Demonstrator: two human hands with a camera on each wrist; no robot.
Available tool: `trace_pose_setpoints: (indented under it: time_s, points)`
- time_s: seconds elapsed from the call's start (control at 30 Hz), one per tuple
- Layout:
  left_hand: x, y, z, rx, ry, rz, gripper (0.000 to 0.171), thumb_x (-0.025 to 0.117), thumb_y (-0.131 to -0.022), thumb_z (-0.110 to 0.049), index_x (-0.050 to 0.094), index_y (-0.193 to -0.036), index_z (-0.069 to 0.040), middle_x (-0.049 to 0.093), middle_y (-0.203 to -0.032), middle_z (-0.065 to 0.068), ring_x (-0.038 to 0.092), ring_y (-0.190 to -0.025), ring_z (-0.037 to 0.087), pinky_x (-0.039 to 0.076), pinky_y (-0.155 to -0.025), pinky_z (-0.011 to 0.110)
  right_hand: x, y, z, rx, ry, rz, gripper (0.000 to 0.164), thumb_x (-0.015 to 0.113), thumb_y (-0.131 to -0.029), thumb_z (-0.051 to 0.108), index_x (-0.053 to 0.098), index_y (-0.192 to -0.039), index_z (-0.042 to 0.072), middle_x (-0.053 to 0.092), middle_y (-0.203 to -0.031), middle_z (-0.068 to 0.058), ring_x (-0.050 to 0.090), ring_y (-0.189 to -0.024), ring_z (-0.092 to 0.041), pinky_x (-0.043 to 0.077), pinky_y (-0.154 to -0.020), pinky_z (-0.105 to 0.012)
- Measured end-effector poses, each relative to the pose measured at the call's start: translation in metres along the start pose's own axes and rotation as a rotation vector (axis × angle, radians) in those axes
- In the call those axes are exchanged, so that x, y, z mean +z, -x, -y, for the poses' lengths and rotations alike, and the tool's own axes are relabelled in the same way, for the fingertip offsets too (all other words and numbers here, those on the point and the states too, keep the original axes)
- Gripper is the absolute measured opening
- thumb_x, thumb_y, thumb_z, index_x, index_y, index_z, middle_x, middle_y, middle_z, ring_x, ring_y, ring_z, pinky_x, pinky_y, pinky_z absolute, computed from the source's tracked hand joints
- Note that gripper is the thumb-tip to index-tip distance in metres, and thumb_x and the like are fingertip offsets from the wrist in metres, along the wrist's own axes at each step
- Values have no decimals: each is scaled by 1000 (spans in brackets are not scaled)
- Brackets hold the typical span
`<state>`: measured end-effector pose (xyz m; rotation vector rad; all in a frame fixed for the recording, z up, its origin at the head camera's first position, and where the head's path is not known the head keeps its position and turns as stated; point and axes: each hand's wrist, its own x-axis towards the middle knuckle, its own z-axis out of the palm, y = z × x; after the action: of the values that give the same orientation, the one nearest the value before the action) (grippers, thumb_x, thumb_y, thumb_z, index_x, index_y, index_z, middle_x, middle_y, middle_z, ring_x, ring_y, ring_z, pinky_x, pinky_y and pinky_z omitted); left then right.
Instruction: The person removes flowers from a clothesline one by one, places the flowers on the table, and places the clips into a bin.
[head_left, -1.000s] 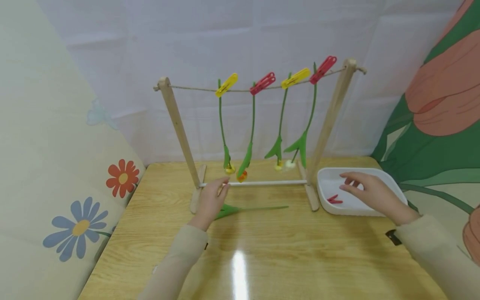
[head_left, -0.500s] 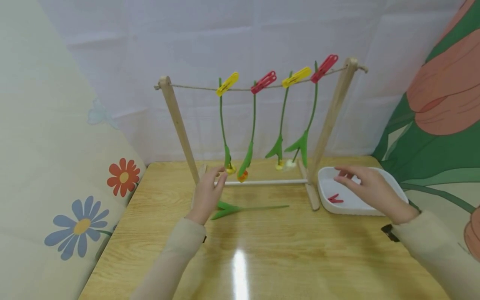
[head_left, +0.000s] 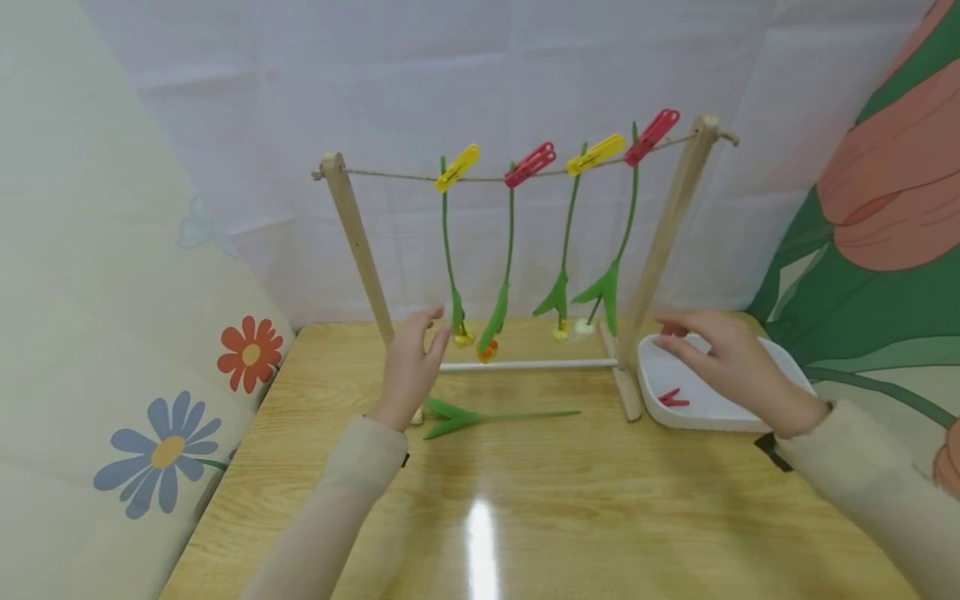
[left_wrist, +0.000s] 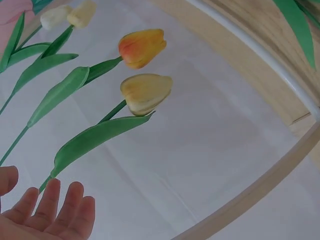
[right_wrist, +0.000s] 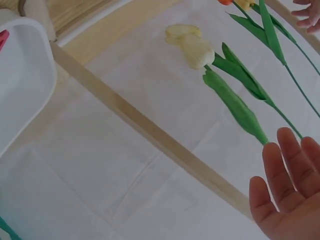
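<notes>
Several artificial tulips hang upside down from a twine line, held by yellow clothespins [head_left: 457, 168] and red clothespins [head_left: 652, 137]. My left hand [head_left: 411, 362] hovers in front of the stand's left post, fingers loosely bent and holding nothing. Nearest to it hangs a pale yellow tulip [left_wrist: 147, 94], with an orange tulip [left_wrist: 142, 48] beside that one. Over the white tray [head_left: 716, 422] my right hand [head_left: 731, 362] is raised with relaxed fingers, also holding nothing. Another tulip [head_left: 450, 419] lies on the table below the line, its bloom end hidden at my left wrist.
A wooden stand carries the line, with a left post [head_left: 358, 242], a right post [head_left: 667, 242] and a white crossbar [head_left: 525, 365] low between them. One red clothespin [head_left: 673, 398] lies inside the tray. Behind hangs a white cloth [head_left: 480, 83]; flower-patterned panels flank the table [head_left: 585, 500].
Both hands have risen: the left slightly leftward, uncovering more of the lying tulip's leaves, the right slightly left over the tray. The hanging tulips and clothespins stay as they were.
</notes>
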<state>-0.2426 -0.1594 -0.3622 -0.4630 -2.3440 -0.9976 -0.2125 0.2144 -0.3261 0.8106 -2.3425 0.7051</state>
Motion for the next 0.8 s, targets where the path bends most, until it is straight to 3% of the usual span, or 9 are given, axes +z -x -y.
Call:
trace_pose_setpoints:
  time_s: [0.23, 0.4, 0.57, 0.7, 0.8]
  points:
    - [-6, -12, -5, -6, 21, -13, 35, 59, -97, -10, 54, -127, 8, 60, -124, 22, 57, -111, 38, 47, -97, 48, -2, -14, 13, -75, -26, -14, 22, 71, -89, 9, 69, -105, -6, 70, -96, -15, 61, -89, -29, 43, -79, -18]
    - [-9, -22, -10, -27, 23, 5, 39, 57, -99, -13, 51, -132, 5, 58, -127, 20, 55, -114, 35, 47, -97, 46, -1, -23, 17, -129, -74, -64, 36, 64, -94, 25, 66, -111, -7, 69, -96, -16, 59, -89, -29, 40, -84, -14]
    - [-11, -33, -16, -50, 57, 30, 45, 54, -101, -16, 45, -139, 4, 55, -131, 20, 52, -119, 34, 44, -101, 46, -1, -36, 24, -181, -92, -67, 57, 52, -96, 44, 63, -116, -8, 67, -103, -19, 57, -95, -33, 42, -83, -31]
    - [-16, -38, -20, -21, 50, 25, 48, 56, -100, -15, 42, -140, 7, 53, -132, 24, 49, -122, 37, 40, -106, 46, 1, -49, 33, -252, -67, -50, 63, 45, -97, 50, 62, -116, -8, 67, -106, -21, 58, -97, -36, 44, -82, -45]
    - [-18, -41, -24, 5, 39, 36, 49, 57, -99, -13, 41, -140, 9, 53, -132, 26, 48, -124, 38, 38, -108, 46, 1, -57, 37, -310, -38, -52, 63, 43, -99, 50, 63, -114, -9, 67, -105, -22, 58, -95, -36, 46, -80, -49]
